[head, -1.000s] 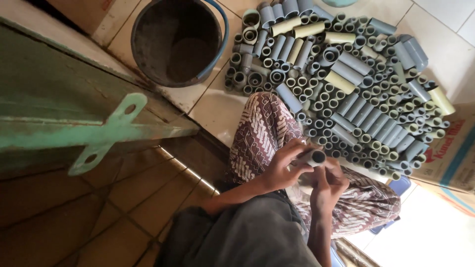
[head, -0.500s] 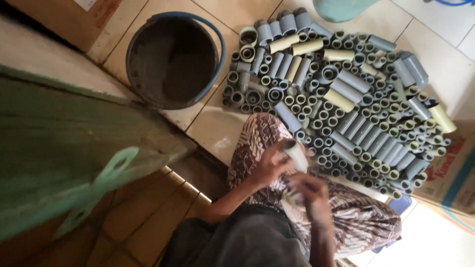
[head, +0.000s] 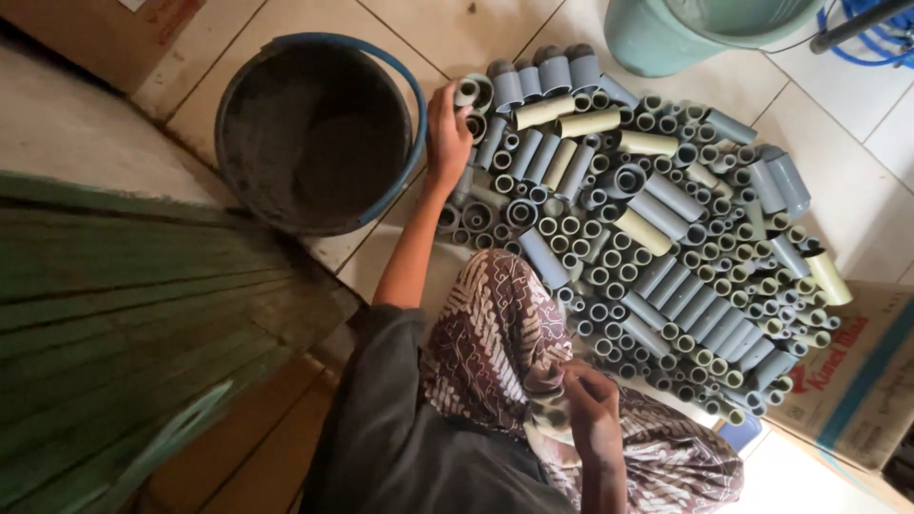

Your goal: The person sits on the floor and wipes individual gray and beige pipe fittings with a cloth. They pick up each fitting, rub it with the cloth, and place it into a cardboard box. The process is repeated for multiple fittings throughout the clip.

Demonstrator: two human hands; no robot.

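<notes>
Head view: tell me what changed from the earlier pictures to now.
The left hand left the lap and reached out to the far edge of the pipe pile, by the dark bucket, its grip on a short pipe piece. The right hand stayed low at the lap on the patterned cloth. Bucket, pile and cardboard box lie as before.

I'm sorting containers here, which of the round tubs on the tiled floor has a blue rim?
The dark grey round bucket left of the pipe pieces; the other tub, at the top edge, is pale green all over.
</notes>
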